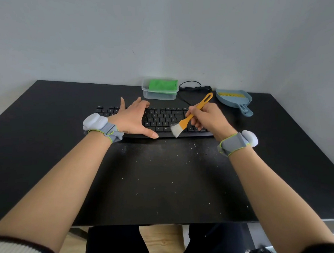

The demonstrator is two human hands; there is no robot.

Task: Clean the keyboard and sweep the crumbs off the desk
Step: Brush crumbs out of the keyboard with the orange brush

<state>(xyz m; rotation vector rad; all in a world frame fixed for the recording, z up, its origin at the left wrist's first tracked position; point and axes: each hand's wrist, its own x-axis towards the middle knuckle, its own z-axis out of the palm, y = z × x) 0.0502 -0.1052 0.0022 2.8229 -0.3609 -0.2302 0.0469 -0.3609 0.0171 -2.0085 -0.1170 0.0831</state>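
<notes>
- The black keyboard (162, 120) lies across the black desk (44, 118), under and between both hands; its keys carry small pale legends, and its front edge curves slightly toward the person.
- The left hand (131, 120) rests flat on the keyboard's left half, fingers straight and spread, thumb stretched along the front edge.
- The right hand (206, 120) curls its fingers round the orange handle of a small brush (192, 114), pinching it mid-length; the white bristles point down and touch the keyboard's front edge, just right of the left thumb (the looped handle end sticks up past the knuckles).
- Pale crumbs (171, 182) are scattered on the desk nearer the person than both hands, thickest just in front of the keyboard.
- Beyond the left hand's fingertips stands a clear plastic container (160, 95) holding a green cloth (162, 85).
- Beyond and to the right of the right hand lies a blue dustpan (234, 100) with a yellow comb strip at its back edge.
- A black cable (191, 85) loops between container and dustpan.
- Each wrist wears a grey strap with a white pod.
- Hidden: the keys beneath both hands, and the keyboard's right end behind the right hand; the key legends are too small to read; black keyboard against black desk makes its far edge hard to trace.
</notes>
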